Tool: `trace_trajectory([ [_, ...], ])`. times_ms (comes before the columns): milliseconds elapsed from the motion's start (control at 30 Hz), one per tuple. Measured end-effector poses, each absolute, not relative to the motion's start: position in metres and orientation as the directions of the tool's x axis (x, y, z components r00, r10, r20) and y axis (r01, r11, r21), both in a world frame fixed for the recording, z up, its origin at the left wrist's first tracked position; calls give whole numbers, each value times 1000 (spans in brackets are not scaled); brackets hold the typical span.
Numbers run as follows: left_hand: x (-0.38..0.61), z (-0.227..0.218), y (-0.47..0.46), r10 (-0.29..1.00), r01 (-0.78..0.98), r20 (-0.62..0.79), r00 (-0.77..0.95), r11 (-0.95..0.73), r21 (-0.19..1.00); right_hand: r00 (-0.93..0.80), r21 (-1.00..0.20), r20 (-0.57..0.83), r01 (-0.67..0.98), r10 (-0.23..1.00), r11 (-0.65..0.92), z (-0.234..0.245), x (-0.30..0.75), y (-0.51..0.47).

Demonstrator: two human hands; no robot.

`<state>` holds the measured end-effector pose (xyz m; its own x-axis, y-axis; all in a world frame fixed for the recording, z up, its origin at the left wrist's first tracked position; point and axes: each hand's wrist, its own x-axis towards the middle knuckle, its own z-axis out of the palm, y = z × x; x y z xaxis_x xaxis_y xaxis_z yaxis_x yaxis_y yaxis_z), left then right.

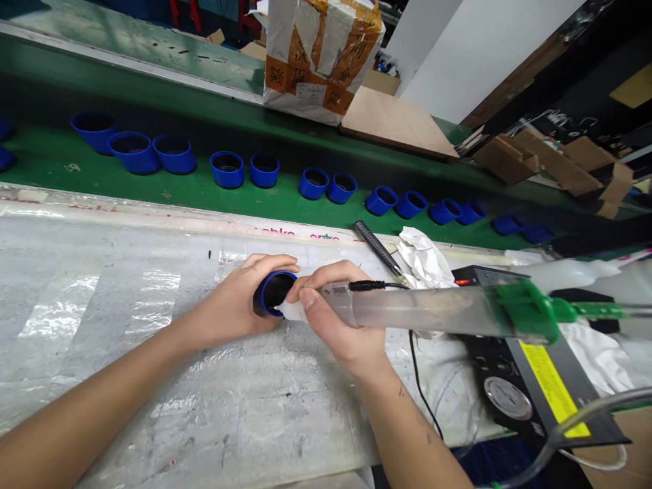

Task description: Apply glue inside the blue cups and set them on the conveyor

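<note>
While the fingers of the right hand (343, 322) pinch the front part of a translucent dispensing tube (432, 307), the fingers of the left hand (231, 302) are curved around the outside of a blue cup (274, 292). This cup is between the two hands, over the surface (153, 394); whether its bottom touches there, I cannot tell. The white nozzle (293, 310) of the tube meets the cup at its rim and points inside; whether something flows out is too small to see. In my judgement, the step in hand is nozzle work at the inner wall, and the next move calls for a steady cup and a tip guided closely along that wall.

Beyond the hands, a black handle (377, 246) lies beside crumpled white paper (425, 258), and at the right is a black box (458, 353) with a round gauge (508, 398). Farther away, other blue cups (227, 173) stand along a green strip (178, 197).
</note>
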<state>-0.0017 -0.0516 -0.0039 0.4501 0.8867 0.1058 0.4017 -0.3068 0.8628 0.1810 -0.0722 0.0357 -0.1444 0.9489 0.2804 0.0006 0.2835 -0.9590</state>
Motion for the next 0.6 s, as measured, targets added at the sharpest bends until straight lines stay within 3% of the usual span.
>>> trace_trajectory([
  [333,-2,-1,-51,888,401,86,451,-288,870,-148,-960,253,84,956,267,42,182,-73],
  [600,-3,-1,-51,884,402,67,463,-277,873,-112,-956,284,42,952,290,36,177,-74],
])
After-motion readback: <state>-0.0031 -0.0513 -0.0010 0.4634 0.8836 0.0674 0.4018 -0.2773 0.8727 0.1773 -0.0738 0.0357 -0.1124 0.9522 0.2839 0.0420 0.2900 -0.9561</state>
